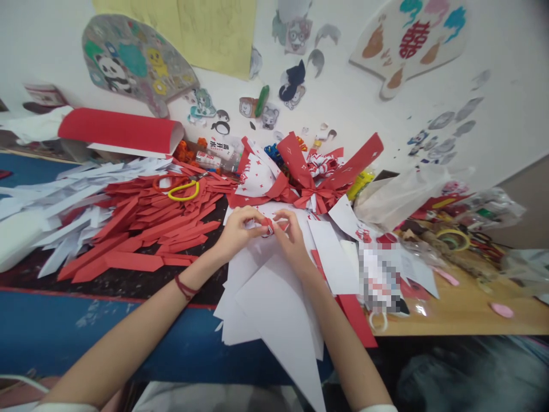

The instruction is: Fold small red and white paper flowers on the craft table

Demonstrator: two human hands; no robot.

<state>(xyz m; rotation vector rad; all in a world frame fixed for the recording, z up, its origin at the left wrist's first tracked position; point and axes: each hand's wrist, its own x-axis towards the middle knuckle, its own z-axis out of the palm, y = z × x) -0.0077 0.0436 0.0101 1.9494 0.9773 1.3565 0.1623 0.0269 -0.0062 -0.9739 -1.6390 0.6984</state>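
Note:
Between my two hands is a small folded red and white paper piece (269,226), held above white paper sheets (274,292). My left hand (243,229) pinches its left side, and my right hand (290,233) has its fingers closed on the right side. Red folded paper strips (141,229) are heaped left of my hands, with white strips (86,194) beyond them. Scissors with a yellow and an orange handle (184,191) rest on the red strips. Just behind my hands stand red and white patterned paper pieces (317,177).
A red paper roll (120,130) lies at the back left. To the right are a white plastic bag (392,194), a roll of tape (453,240) and a pink oval piece (501,310). Stickers and two decorated fan shapes are on the wall behind.

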